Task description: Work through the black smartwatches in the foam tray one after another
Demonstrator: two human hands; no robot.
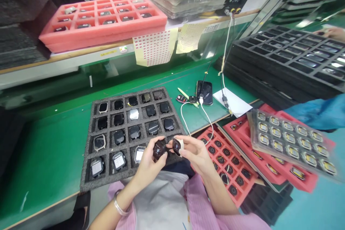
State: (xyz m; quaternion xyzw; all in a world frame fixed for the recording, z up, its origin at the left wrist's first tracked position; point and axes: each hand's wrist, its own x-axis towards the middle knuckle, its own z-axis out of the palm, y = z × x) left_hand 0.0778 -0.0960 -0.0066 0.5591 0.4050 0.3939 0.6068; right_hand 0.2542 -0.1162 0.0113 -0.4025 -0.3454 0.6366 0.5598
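My left hand (151, 163) is closed around a dark smartwatch body (159, 150), its screen lit with small marks. Close beside it, my right hand (196, 152) pinches a second smartwatch body (176, 146), also with a lit screen and a pale edge. Both are held just above the near right corner of a grey foam tray (110, 151). Square watch bodies fill many of its pockets, some dark-faced and some with white labels such as this watch (119, 160). My hands hide a few pockets at that corner.
A phone (205, 92), white cables (206, 113) and a green pen (185, 95) lie behind right. Red foam trays (223, 158) and a clear blister tray (289, 138) stand right. Black trays (272, 68) are stacked behind, near another person's blue sleeve (318, 113). A pink tray (105, 32) sits on the shelf.
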